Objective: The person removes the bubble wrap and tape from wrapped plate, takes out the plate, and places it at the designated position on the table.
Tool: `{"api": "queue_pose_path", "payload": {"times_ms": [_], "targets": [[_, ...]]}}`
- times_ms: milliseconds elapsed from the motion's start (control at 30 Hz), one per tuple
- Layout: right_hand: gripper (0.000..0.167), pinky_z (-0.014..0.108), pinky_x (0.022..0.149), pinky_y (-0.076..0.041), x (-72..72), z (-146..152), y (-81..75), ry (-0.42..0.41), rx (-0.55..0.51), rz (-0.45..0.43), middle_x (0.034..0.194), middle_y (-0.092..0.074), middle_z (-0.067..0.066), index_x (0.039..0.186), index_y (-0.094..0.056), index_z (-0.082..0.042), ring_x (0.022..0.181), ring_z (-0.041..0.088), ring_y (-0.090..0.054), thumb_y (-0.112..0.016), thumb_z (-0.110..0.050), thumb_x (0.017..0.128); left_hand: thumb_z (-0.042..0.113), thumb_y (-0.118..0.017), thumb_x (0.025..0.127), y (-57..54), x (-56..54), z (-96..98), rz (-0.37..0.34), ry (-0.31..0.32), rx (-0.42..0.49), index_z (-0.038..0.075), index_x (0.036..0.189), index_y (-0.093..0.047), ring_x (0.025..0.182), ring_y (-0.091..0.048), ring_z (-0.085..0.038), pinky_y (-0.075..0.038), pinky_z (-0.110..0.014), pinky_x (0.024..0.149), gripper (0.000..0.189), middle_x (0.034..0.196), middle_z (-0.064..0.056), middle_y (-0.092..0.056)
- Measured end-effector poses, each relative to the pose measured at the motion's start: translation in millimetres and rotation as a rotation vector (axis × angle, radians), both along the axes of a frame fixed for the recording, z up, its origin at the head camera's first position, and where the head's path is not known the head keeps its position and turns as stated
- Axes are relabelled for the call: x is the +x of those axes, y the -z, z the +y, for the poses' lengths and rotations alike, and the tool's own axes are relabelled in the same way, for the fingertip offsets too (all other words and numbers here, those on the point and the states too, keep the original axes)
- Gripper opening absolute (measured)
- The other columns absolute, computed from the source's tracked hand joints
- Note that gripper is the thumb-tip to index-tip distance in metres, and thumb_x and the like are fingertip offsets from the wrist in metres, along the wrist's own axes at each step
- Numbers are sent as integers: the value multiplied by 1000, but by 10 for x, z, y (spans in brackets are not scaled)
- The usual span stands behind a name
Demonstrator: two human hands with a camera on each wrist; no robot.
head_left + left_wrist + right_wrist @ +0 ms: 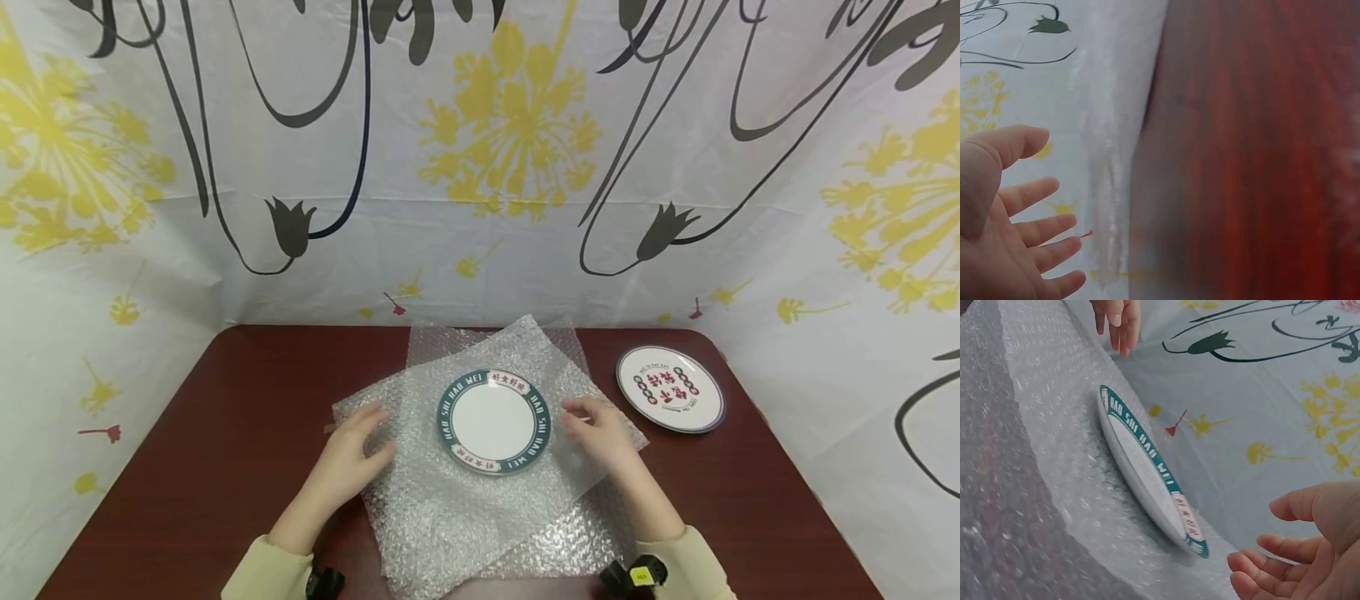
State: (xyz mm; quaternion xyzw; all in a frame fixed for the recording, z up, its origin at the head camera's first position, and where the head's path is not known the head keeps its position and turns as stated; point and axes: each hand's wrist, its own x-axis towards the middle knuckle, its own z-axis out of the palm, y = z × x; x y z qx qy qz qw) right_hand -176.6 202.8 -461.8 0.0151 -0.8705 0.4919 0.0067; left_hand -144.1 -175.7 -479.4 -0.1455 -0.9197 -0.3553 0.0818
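A white plate with a lettered teal rim (493, 422) lies face up on a sheet of bubble wrap (442, 533). To its left is my left hand (351, 454), fingers spread and relaxed over the wrap's left part, apart from the plate. On the other side my right hand (602, 432) hovers near the plate's right rim with loosely bent fingers and nothing in them. The right wrist view shows the plate (1144, 481) from the side, with a gap between it and the right fingertips. In the left wrist view the left palm (1004, 250) holds nothing.
A second white plate with red characters (670, 389) rests on the dark red table (247, 433) at the back right. Another bubble wrap sheet (558, 542) lies under the first, turned at an angle. A patterned cloth (495, 267) hangs behind the table and along both sides.
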Motion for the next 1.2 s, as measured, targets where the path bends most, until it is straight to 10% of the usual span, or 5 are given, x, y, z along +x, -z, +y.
{"api": "queue_pose_path", "payload": {"times_ms": [267, 1200], "targets": [[39, 34, 60, -54, -26, -96, 114, 78, -89, -81, 90, -65, 16, 123, -54, 8, 67, 22, -62, -62, -12, 91, 26, -70, 85, 118, -29, 22, 48, 45, -71, -3, 134, -52, 133, -30, -46, -20, -69, 102, 59, 143, -26, -39], [40, 33, 54, -56, -4, -263, 339, 53, -289, -256, 77, -63, 18, 125, -48, 18, 56, 21, -63, -56, -2, 92, 29, -69, 87, 129, -40, 114, -239, 68, -177, 4, 145, -39, 139, -11, -45, -3, -70, 103, 70, 153, -24, -20]]}}
